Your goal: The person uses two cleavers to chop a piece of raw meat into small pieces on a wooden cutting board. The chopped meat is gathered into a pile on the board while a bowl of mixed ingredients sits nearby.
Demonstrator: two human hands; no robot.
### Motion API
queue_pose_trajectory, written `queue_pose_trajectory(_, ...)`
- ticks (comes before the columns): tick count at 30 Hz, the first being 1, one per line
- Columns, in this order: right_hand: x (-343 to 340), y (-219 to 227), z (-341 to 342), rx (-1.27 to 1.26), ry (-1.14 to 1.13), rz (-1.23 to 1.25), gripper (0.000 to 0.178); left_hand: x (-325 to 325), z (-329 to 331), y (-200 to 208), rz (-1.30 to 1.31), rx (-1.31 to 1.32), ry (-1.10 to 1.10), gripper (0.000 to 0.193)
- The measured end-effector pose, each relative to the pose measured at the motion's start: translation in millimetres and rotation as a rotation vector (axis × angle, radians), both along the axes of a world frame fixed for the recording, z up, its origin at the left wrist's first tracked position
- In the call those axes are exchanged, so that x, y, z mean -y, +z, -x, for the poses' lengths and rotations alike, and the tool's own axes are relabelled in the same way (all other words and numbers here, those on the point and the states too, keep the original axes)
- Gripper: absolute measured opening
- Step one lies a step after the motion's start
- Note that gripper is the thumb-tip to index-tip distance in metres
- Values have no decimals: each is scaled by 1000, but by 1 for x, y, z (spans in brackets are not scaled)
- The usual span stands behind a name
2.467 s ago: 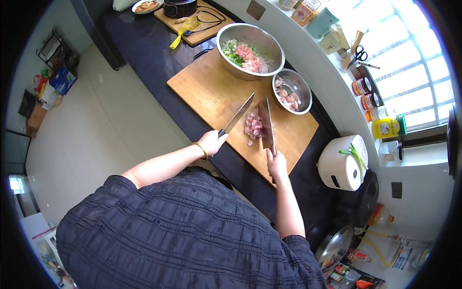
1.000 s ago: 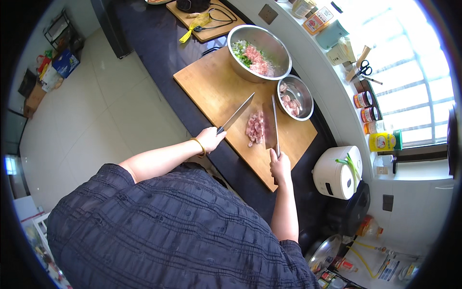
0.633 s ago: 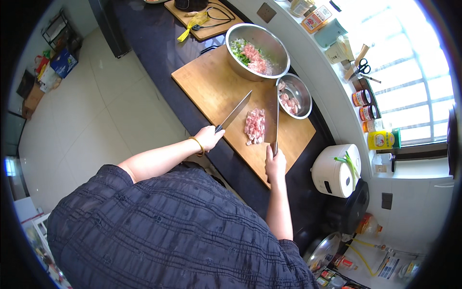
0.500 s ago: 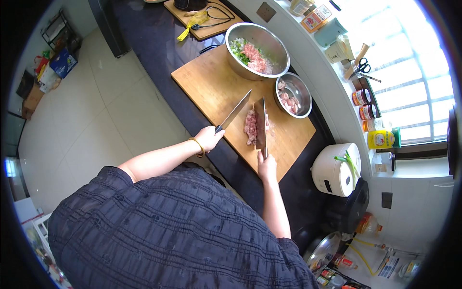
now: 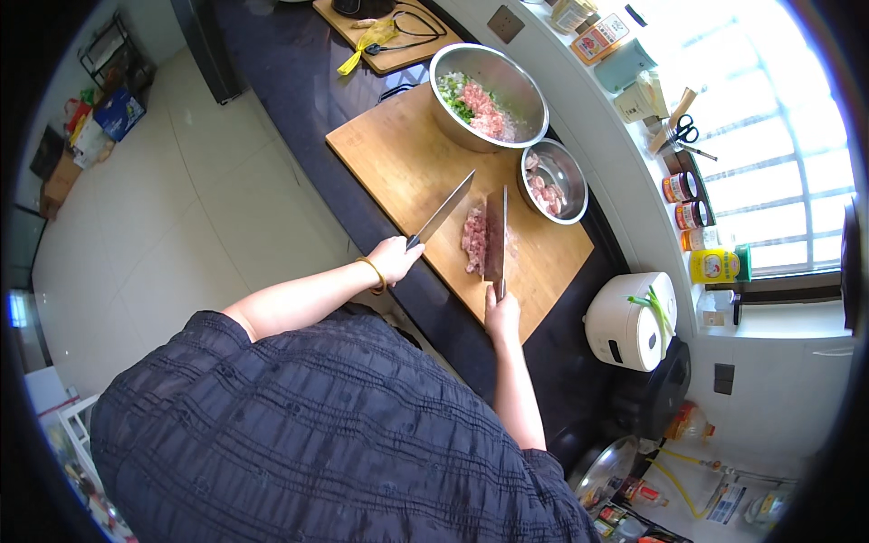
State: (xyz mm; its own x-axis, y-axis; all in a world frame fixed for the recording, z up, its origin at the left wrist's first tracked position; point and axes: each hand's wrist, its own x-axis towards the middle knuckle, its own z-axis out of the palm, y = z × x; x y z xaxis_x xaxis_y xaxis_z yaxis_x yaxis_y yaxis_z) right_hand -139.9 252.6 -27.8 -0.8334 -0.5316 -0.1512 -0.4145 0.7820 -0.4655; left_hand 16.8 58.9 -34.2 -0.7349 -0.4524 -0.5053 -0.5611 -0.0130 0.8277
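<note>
My left hand (image 5: 395,260) is closed round the dark handle of a kitchen knife (image 5: 444,206), its blade slanting up over the wooden cutting board (image 5: 380,149). In my right hand (image 5: 502,317) is a cleaver (image 5: 495,237), its broad blade standing at the right side of a pile of chopped meat (image 5: 474,240). The two blades are apart, with the pile partly between them. Behind them on the board, a large steel bowl (image 5: 529,88) holds pink minced meat (image 5: 486,112) and chopped greens (image 5: 455,86). A smaller steel bowl (image 5: 579,172) with meat pieces stands to its right.
A white rice cooker (image 5: 625,321) with green onion stalks (image 5: 656,308) on its lid stands right of the board. Jars (image 5: 679,185) and a holder with scissors (image 5: 685,129) line the window sill. A second board (image 5: 407,57) with a cable lies at the far left.
The cleaver has shifted slightly and now stands more edge-on beside the meat. The knife in my left hand keeps nearly the same place. The whole view has shifted a little.
</note>
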Motion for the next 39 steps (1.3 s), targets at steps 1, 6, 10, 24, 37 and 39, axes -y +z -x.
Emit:
queue_pose_trajectory(1,-2,-4,9,52,-23,-16,43,1,1,2,-2,-3,-3,40)
queue_pose_trajectory(6,9,34,5,78,-46,142,41,5,-3,0,-6,3,11,40)
queue_pose_trajectory(10,-9,-12,14,56,-41,-51,44,5,-4,13,-5,12,19,40)
queue_pose_trajectory(24,-1,16,-1,-14,-18,64,40,60,-7,7,583,-17,33,41)
queue_pose_trajectory(37,10,62,7,455,-214,-24,37,75,-9,3,719,66,-72,44)
queue_pose_trajectory(39,-5,24,5,55,-55,155,37,76,-9,3,709,13,-65,44)
